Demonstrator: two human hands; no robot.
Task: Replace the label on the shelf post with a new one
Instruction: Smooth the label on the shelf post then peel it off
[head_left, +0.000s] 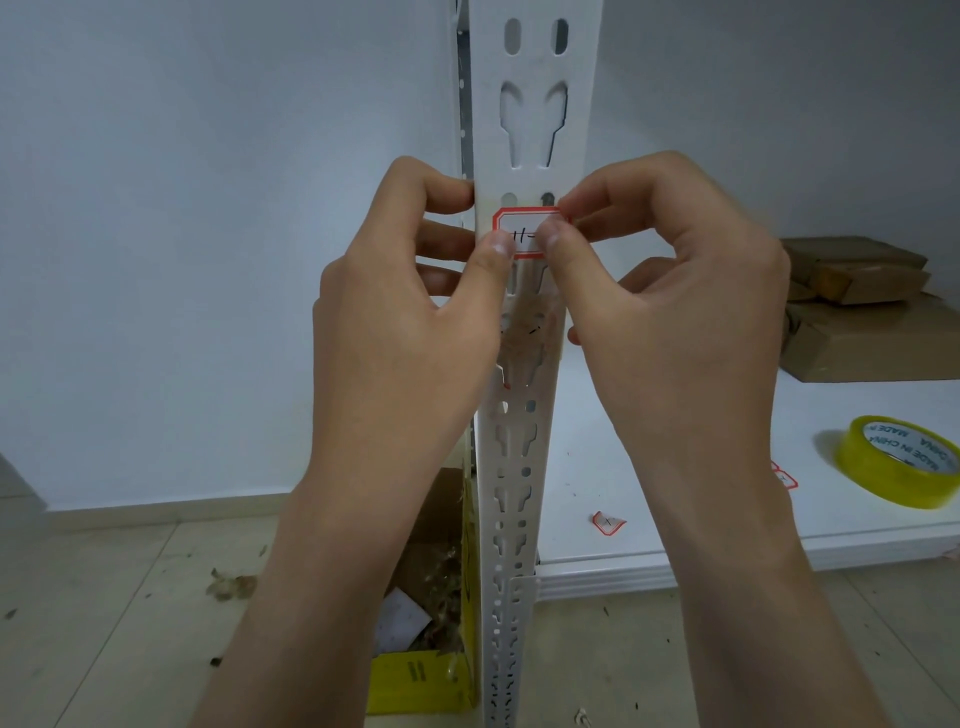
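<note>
A white slotted metal shelf post (519, 467) runs up the middle of the head view. A small white label with a red border (524, 224) and black handwriting lies across its front at hand height. My left hand (410, 312) has its thumb pressed on the label's lower left, with its fingers wrapped behind the post. My right hand (665, 291) pinches the label's right edge between thumb and forefinger. Just below the label, the post carries torn paper residue (524, 338) with black marks.
A white shelf board (675, 493) lies to the right, bearing a roll of clear yellowish tape (898, 460), a peeled red-bordered sticker (608, 522), more stickers (784, 475) and brown parcels (862, 306). A yellow cardboard box (421, 670) with scraps sits on the floor left of the post.
</note>
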